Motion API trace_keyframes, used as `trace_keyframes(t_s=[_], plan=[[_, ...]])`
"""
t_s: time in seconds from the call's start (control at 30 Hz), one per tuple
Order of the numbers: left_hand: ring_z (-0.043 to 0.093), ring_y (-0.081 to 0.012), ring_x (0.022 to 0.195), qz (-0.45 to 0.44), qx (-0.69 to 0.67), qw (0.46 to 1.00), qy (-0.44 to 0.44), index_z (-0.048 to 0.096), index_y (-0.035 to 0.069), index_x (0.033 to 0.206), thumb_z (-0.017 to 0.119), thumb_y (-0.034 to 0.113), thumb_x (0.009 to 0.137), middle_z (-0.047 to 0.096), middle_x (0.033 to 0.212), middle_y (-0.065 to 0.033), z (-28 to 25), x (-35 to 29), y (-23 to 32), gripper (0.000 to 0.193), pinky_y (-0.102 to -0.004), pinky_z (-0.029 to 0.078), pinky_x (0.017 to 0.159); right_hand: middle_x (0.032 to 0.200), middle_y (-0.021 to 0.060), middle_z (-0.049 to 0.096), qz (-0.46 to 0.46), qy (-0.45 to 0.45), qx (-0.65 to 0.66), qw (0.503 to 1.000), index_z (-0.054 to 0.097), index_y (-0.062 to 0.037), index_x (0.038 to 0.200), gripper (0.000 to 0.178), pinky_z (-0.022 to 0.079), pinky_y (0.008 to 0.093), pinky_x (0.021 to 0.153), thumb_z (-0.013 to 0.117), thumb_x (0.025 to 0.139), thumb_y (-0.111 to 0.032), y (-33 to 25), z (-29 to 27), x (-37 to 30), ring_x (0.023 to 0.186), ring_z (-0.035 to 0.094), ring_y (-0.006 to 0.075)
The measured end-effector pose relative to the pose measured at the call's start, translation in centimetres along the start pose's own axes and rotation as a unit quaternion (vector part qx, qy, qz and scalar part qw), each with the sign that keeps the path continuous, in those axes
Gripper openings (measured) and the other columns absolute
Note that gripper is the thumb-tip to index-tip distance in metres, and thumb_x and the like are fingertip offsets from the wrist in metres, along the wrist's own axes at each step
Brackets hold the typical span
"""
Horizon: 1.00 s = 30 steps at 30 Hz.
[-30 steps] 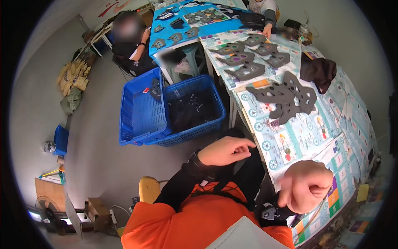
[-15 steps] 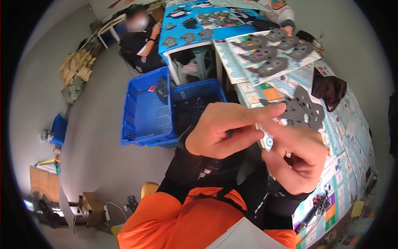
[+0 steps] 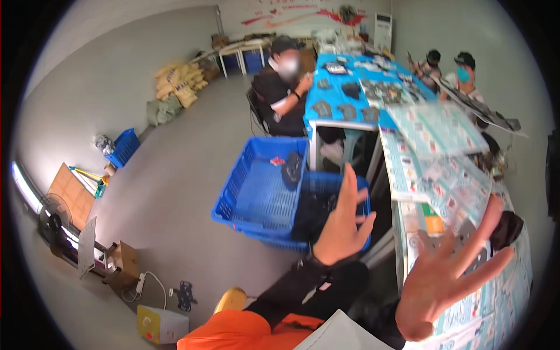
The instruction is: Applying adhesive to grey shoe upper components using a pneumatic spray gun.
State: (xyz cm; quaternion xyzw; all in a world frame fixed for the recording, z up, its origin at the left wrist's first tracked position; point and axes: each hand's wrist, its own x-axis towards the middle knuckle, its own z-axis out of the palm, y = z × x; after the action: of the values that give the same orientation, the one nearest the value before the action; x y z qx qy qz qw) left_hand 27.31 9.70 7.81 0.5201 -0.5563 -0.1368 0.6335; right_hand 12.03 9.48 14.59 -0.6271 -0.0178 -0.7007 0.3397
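Hands are seen raised and empty: left hand (image 3: 341, 224) flat-open above the blue crates (image 3: 262, 192), right hand (image 3: 446, 280) splayed over the paper-covered table (image 3: 434, 175). Nothing is gripped; dark parts (image 3: 291, 168) remain in the crates.

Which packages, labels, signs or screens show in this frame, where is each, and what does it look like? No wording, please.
Printed sheets: covering the table at right, pale with small coloured panels.
Wall sign: far wall, red shapes on white.
Cardboard box: floor at lower left, small, brown.
Sacks: stacked against the far left wall, tan.
Flat cardboard: left wall, brown.
No screen can be made out.
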Motion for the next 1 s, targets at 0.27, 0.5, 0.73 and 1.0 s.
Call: trace_keyframes(t_s=[0.27, 0.5, 0.73, 1.0], plan=[[0.061, -0.0147, 0.060, 0.058, -0.111, 0.906, -0.405, 0.011, 0.013, 0.159, 0.058, -0.003, 0.088, 0.069, 0.111, -0.0134, -2.5, -1.6, -2.8, 0.086, -0.0259, 0.048, 0.055, 0.054, 0.0038, 0.054, 0.269, -0.223, -0.246, 0.904, 0.040, 0.0030, 0.147, 0.080, 0.039, 0.0251, 0.047, 0.052, 0.067, 0.006, -1.3, -4.1, -2.6, 0.046, 0.051, 0.0137], [0.056, -0.0159, 0.087, -0.021, -0.349, 0.841, -0.414, 0.001, 0.018, 0.160, 0.068, 0.013, 0.090, 0.052, 0.130, -0.0118, 0.5, -4.2, -2.5, 0.097, -0.0236, 0.049, 0.070, 0.113, 0.0175, 0.067, 0.239, -0.237, -0.176, 0.925, 0.027, 0.0046, 0.152, 0.092, 0.050, 0.0296, 0.065, 0.076, 0.077, -0.016, -3.3, -7.6, -4.4, 0.089, 0.063, 0.0222], [0.056, -0.0087, 0.081, -0.126, -0.276, 0.818, -0.488, 0.019, 0.010, 0.158, 0.056, 0.002, 0.097, 0.061, 0.094, -0.0032, 3.1, -6.8, -8.4, 0.072, -0.0233, 0.047, 0.076, 0.117, 0.0144, 0.063, 0.165, 0.131, -0.575, 0.790, 0.056, 0.0040, 0.124, 0.039, 0.045, 0.0356, 0.100, 0.048, 0.098, -0.024, -4.4, -12.4, -2.7, 0.110, 0.058, 0.0228], [0.061, -0.0112, 0.079, -0.210, -0.172, 0.843, -0.464, 0.053, 0.007, 0.138, 0.058, 0.013, 0.096, 0.067, 0.098, -0.0043, 3.1, -7.9, -14.7, 0.042, -0.0272, 0.052, 0.074, 0.080, 0.0066, 0.063, 0.704, -0.216, -0.036, 0.676, 0.060, -0.0001, 0.114, 0.027, 0.043, 0.0222, 0.054, 0.056, 0.098, -0.022, 4.4, -4.5, -5.2, 0.062, 0.059, 0.0110]])
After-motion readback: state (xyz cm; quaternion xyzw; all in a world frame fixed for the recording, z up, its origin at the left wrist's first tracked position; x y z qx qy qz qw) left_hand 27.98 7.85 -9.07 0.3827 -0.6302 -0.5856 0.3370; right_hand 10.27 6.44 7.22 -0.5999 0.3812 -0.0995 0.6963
